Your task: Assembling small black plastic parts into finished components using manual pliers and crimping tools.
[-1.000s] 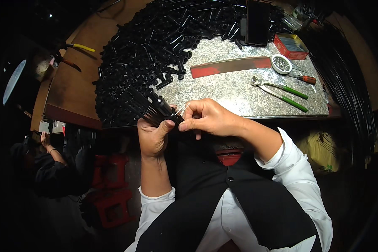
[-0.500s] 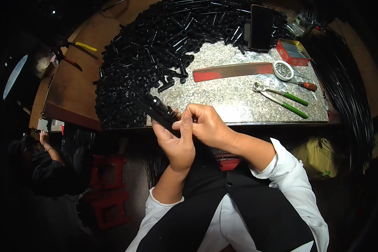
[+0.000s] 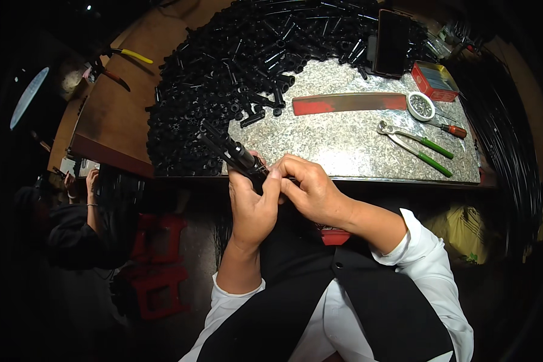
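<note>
My left hand point(image 3: 251, 208) is wrapped round a slim black ribbed frame point(image 3: 236, 152), which looks like a folded umbrella frame. It tilts up and away to the left, with shiny rods along its far end. Against its near end, the fingers of my right hand point(image 3: 311, 188) are pinched together beside my left thumb. What sits between those right fingertips is too small to make out. Just past the frame lies a big heap of black tubular parts point(image 3: 193, 114), some with bright metal rods.
On the speckled tabletop point(image 3: 338, 145) lie a red-and-dark strip point(image 3: 350, 104), green-handled pincers point(image 3: 431, 152), a screwdriver point(image 3: 454, 130), a white bowl point(image 3: 421, 106) of small metal bits, a red tin point(image 3: 434, 81) and a phone point(image 3: 392, 42). Long black rods point(image 3: 501, 133) hang at right. Another person's hands point(image 3: 92, 181) work at far left.
The whole scene has shifted slightly right in the picture. My two hands stay together at the frame's near end. At far left, the other person's hands have moved.
</note>
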Tool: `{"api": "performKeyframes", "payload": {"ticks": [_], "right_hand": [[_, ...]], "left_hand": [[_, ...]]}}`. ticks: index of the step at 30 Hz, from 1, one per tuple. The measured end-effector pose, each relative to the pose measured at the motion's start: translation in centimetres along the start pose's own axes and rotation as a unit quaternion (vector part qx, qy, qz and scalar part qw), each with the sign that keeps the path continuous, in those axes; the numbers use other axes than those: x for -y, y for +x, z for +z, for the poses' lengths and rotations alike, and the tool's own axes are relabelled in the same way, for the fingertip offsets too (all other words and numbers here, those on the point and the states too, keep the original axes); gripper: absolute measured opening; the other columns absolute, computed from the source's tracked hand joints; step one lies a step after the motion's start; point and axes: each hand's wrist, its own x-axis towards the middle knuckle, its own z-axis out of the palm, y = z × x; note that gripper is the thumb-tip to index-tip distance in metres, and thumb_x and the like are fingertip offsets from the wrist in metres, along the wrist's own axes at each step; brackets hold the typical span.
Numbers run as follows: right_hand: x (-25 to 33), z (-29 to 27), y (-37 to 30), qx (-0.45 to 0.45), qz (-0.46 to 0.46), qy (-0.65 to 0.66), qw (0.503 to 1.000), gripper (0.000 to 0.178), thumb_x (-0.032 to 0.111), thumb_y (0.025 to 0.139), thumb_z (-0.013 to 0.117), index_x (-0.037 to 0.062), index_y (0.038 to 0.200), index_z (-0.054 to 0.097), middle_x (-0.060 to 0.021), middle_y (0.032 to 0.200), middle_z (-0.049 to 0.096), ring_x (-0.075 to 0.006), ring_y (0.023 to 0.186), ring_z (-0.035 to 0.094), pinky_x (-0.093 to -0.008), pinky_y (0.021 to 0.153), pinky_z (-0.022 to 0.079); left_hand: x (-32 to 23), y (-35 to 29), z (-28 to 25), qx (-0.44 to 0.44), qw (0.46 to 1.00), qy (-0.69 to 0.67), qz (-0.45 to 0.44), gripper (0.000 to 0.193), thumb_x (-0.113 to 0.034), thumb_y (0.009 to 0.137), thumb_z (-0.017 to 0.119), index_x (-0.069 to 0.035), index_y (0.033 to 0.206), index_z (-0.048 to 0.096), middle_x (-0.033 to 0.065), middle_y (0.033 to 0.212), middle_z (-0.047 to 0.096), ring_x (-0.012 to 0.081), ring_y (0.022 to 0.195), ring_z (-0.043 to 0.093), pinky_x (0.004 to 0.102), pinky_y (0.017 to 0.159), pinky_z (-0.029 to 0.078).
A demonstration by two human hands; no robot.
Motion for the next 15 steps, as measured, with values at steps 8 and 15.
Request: {"api": "performKeyframes", "payload": {"ticks": [8,15], "right_hand": [[0.3,-0.7,0.4,0.029,0.06,-0.014,0.998,0.014,0.007,0.087,0.061,-0.0028,0.079,0.055,-0.0063,0.076,0.059,-0.0104,0.069,0.053,-0.0262,0.062,0.044],[-0.9,-1.2,0.6,0.061,0.131,0.088,0.986,0.016,0.011,0.085,0.066,0.0011,0.077,0.056,-0.0018,0.078,0.061,-0.0075,0.074,0.052,-0.0243,0.067,0.043]], "left_hand": [[0.9,0.1,-0.9,0.001,1.0,0.012,0.012,0.021,-0.002,0.086,0.058,0.004,0.103,0.046,0.0054,0.084,0.052,0.0112,0.075,0.05,0.0268,0.07,0.044],[1.0,0.1,-1.6,0.037,0.999,0.03,0.026,0.017,0.001,0.086,0.058,0.0,0.099,0.047,0.003,0.087,0.051,0.0083,0.078,0.049,0.023,0.07,0.042]]}}
